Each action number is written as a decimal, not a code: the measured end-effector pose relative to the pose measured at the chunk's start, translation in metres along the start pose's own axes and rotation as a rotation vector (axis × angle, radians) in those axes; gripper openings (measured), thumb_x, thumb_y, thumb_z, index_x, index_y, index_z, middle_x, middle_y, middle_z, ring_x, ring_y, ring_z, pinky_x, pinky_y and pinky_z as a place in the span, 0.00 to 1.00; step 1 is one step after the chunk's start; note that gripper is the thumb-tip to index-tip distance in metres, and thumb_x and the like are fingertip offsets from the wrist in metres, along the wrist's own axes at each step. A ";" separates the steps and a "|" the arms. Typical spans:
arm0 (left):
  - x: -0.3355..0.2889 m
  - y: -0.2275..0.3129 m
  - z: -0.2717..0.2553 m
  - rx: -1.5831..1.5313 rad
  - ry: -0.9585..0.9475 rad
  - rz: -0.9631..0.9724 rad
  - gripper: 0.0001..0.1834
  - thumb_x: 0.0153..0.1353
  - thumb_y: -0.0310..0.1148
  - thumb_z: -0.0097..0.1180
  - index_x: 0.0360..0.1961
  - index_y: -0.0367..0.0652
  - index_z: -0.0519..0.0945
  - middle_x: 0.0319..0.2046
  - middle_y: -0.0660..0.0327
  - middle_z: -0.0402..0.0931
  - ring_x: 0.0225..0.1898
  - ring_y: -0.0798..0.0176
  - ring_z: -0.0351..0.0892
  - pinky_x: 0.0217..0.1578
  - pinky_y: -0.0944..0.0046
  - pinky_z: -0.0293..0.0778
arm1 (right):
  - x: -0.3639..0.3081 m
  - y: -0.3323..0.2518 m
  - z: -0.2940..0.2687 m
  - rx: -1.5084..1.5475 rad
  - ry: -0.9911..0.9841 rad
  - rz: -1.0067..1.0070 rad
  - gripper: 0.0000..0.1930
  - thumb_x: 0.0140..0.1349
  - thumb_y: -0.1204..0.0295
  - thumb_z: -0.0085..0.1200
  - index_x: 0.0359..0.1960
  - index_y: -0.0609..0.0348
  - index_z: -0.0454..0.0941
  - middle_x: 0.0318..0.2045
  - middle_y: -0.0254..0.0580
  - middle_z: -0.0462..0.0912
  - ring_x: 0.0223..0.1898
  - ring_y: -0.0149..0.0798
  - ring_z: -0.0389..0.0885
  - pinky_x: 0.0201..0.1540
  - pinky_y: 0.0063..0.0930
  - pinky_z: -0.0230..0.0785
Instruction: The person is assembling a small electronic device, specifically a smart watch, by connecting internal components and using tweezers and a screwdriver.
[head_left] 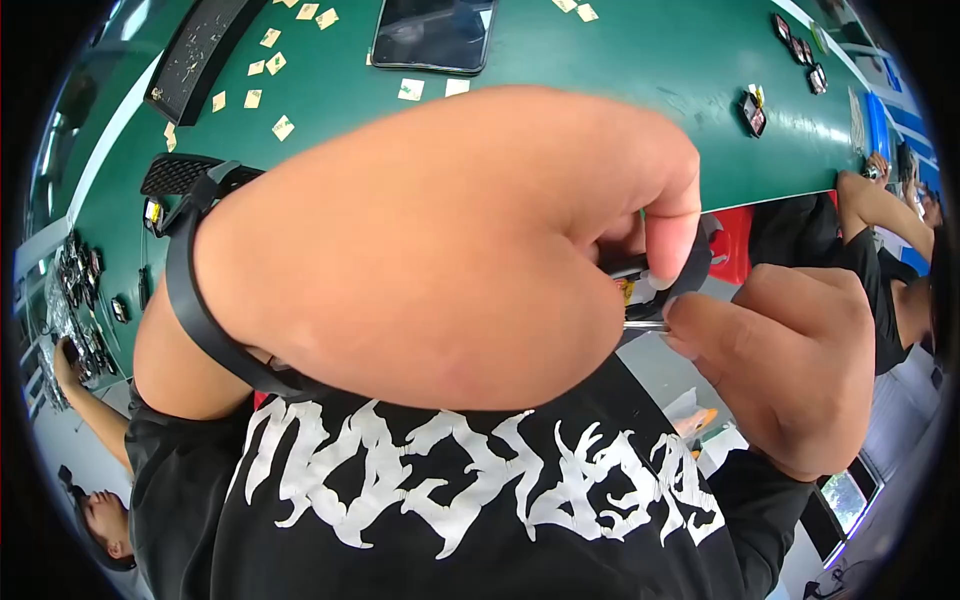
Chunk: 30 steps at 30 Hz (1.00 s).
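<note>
My left hand point(450, 240) fills the middle of the view, its fingers curled round a small black housing point(632, 268). A bit of yellow and some pale parts show inside the housing; the rest is hidden behind my thumb and palm. A black strap point(185, 270) circles my left wrist. At the right, my right hand point(790, 365) is closed in a pinch on a thin metal tool point(645, 325). The tool's tip end reaches toward the housing, but my left hand hides whether they touch.
On the green table point(620, 60) lie a dark tablet or phone point(435, 35), scattered small cream squares point(284, 127), a black tray point(200, 55) and several small black units point(753, 112). More black units point(80, 270) crowd the left edge. Other people sit at both sides.
</note>
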<state>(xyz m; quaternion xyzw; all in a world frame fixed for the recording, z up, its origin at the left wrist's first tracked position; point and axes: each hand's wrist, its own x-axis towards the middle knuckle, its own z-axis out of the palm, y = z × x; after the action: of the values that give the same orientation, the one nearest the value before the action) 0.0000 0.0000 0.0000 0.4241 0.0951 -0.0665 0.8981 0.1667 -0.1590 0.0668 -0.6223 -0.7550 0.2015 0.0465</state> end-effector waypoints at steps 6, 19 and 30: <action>0.012 -0.002 0.002 0.402 0.031 -0.182 0.15 0.52 0.09 0.45 0.39 0.37 0.71 0.35 0.65 0.69 0.36 0.74 0.69 0.37 0.73 0.67 | -0.006 0.007 0.003 -0.006 -0.047 0.017 0.15 0.39 0.76 0.70 0.32 0.58 0.82 0.14 0.34 0.65 0.12 0.38 0.66 0.15 0.31 0.53; 0.023 -0.009 0.000 0.197 -0.021 -0.150 0.21 0.59 0.10 0.49 0.53 0.37 0.64 0.42 0.53 0.81 0.43 0.70 0.80 0.43 0.72 0.74 | -0.055 0.029 0.049 0.742 0.513 0.350 0.26 0.37 0.68 0.77 0.39 0.68 0.83 0.19 0.29 0.73 0.20 0.23 0.67 0.24 0.17 0.55; 0.040 -0.016 0.007 0.162 -0.026 -0.218 0.23 0.61 0.10 0.49 0.56 0.36 0.64 0.45 0.51 0.82 0.43 0.68 0.81 0.44 0.71 0.74 | -0.031 0.041 0.109 0.878 0.716 0.112 0.30 0.39 0.77 0.79 0.49 0.63 0.82 0.27 0.32 0.79 0.21 0.19 0.67 0.20 0.16 0.59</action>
<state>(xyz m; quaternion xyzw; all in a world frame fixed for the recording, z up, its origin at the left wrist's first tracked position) 0.0362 -0.0169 -0.0164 0.4815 0.1233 -0.1769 0.8495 0.1759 -0.2093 -0.0418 -0.6131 -0.5036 0.2751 0.5429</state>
